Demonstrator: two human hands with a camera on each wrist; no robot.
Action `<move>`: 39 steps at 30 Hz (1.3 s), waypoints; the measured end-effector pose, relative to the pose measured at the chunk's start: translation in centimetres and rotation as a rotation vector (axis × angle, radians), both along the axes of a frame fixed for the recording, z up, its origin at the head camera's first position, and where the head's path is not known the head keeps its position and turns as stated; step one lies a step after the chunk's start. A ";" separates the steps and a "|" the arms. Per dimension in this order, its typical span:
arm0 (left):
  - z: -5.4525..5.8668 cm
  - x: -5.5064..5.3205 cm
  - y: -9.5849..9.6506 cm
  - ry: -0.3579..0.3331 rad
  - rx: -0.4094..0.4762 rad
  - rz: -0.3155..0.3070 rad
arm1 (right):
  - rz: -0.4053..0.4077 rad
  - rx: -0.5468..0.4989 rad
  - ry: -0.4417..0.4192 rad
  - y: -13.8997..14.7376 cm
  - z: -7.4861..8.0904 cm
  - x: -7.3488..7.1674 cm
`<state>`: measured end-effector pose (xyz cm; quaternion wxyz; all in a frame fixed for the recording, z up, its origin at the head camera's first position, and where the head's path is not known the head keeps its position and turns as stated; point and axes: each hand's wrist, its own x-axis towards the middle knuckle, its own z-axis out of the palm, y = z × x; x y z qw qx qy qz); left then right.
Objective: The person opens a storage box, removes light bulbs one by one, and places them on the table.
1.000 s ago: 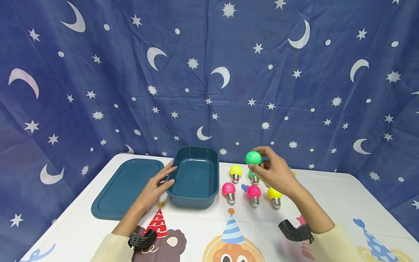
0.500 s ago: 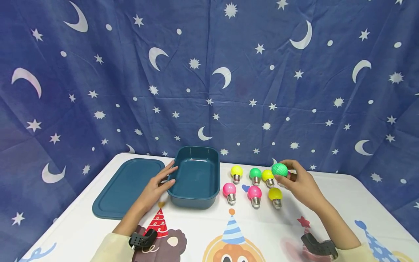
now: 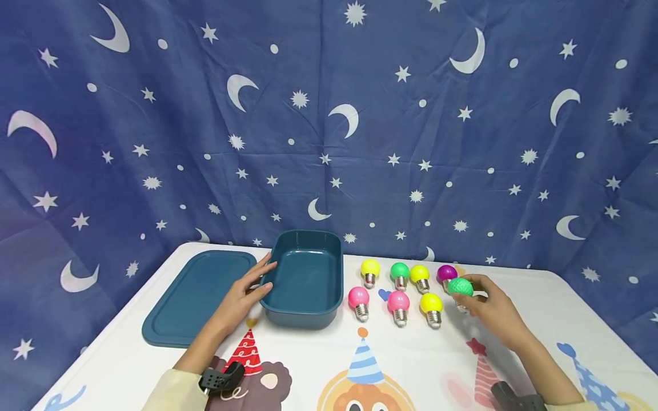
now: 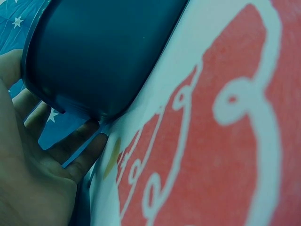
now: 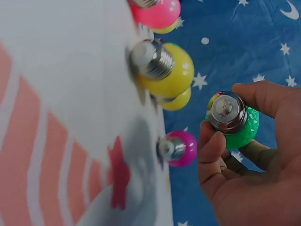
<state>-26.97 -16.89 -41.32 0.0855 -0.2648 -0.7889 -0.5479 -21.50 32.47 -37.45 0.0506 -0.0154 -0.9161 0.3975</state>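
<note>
My right hand pinches a green textured light bulb between thumb and fingers, its metal base turned towards the wrist camera. Just behind it in the head view lies a purple bulb. My left hand rests at the left side of a dark teal bin, fingers fairly straight, fingertips at the rim and outer wall. Left of the held bulb, bulbs lie in two rows: a yellow, a green and another yellow behind, two pink and a yellow in front.
A flat teal lid lies left of the bin, partly behind the left forearm. The white tablecloth has printed party hats and animals. A blue curtain with moons and stars hangs behind the table.
My right hand has carried the green bulb rightwards and down, from above the back row to beside the purple bulb. The left hand stays at the bin.
</note>
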 end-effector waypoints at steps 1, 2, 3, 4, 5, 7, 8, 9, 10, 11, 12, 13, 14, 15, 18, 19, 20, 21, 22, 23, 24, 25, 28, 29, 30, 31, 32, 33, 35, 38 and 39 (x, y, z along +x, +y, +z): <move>0.0 0.1 0.0 0.007 -0.008 0.003 | 0.000 0.001 -0.007 0.1 -0.1 -0.1; 0.1 0.1 0.0 0.013 -0.016 0.007 | -0.003 0.002 -0.016 0.3 -0.3 -0.1; 0.1 0.1 0.0 0.016 -0.019 0.008 | -0.006 0.007 -0.025 0.4 -0.5 -0.2; 0.1 0.1 0.0 0.018 -0.019 0.010 | -0.009 0.009 -0.034 0.5 -0.7 -0.3; -0.3 -0.2 -0.1 0.026 -0.019 0.010 | -0.013 0.019 -0.045 0.7 -0.9 -0.3; -0.8 -0.5 -0.2 0.034 -0.023 0.013 | -0.024 0.040 -0.065 1.0 -1.5 -0.4; -0.8 -0.6 -0.2 0.032 -0.023 0.011 | -0.031 0.050 -0.073 1.1 -1.8 -0.4; -0.9 -0.6 -0.2 0.027 -0.022 0.008 | -0.037 0.063 -0.079 1.3 -2.1 -0.4; -0.9 -0.6 -0.2 0.025 -0.020 0.007 | -0.040 0.074 -0.085 1.3 -2.2 -0.5; -0.9 -0.6 -0.2 0.024 -0.020 0.006 | -0.042 0.086 -0.094 1.4 -2.3 -0.5; -0.9 -0.6 -0.2 0.022 -0.022 0.008 | -0.044 0.093 -0.102 1.4 -2.5 -0.5; -0.9 -0.6 -0.1 0.019 -0.023 0.008 | -0.045 0.099 -0.108 1.4 -2.6 -0.5; -0.9 -0.6 -0.1 0.018 -0.022 0.008 | -0.047 0.104 -0.112 1.4 -2.6 -0.5; -0.9 -0.6 -0.1 0.016 -0.022 0.008 | -0.046 0.106 -0.114 1.4 -2.7 -0.5; -0.8 -0.5 0.0 0.017 -0.016 0.008 | -0.044 0.107 -0.113 1.4 -2.8 -0.5; -0.7 -0.5 0.0 0.017 -0.014 0.006 | -0.043 0.106 -0.110 1.3 -2.8 -0.6; -0.7 -0.5 -0.1 0.017 -0.012 0.004 | -0.042 0.105 -0.107 1.3 -2.8 -0.6; -0.7 -0.5 -0.1 0.018 -0.012 0.004 | -0.041 0.105 -0.104 1.3 -2.7 -0.6; -0.6 -0.5 -0.1 0.019 -0.011 0.004 | -0.041 0.106 -0.103 1.2 -2.7 -0.7; -0.6 -0.5 -0.1 0.022 -0.013 0.005 | -0.039 0.107 -0.102 1.2 -2.7 -0.7; -0.6 -0.5 -0.2 0.023 -0.016 0.006 | -0.039 0.108 -0.101 1.1 -2.7 -0.7; -0.6 -0.5 -0.2 0.022 -0.016 0.006 | -0.038 0.108 -0.101 1.1 -2.7 -0.7; -0.7 -0.5 -0.2 0.025 -0.017 0.007 | -0.035 0.108 -0.099 1.0 -2.8 -0.7; -0.6 -0.5 -0.2 0.025 -0.017 0.007 | -0.034 0.108 -0.098 1.0 -2.8 -0.7; -0.7 -0.6 -0.2 0.025 -0.018 0.007 | -0.033 0.108 -0.099 1.1 -2.8 -0.7; -0.6 -0.6 -0.2 0.024 -0.017 0.006 | -0.031 0.107 -0.099 1.1 -2.8 -0.7; -0.6 -0.6 -0.2 0.023 -0.019 0.006 | -0.029 0.106 -0.100 1.1 -2.8 -0.7; -0.7 -0.6 -0.2 0.022 -0.019 0.005 | -0.027 0.102 -0.102 1.1 -2.8 -0.7; -0.7 -0.6 -0.2 0.018 -0.018 0.001 | -0.022 0.098 -0.105 1.1 -2.8 -0.6; -0.6 -0.6 -0.2 0.016 -0.012 -0.002 | -0.014 0.090 -0.111 1.1 -2.7 -0.6; -0.7 -0.6 -0.2 0.019 -0.013 -0.001 | -0.013 0.090 -0.114 1.1 -2.7 -0.6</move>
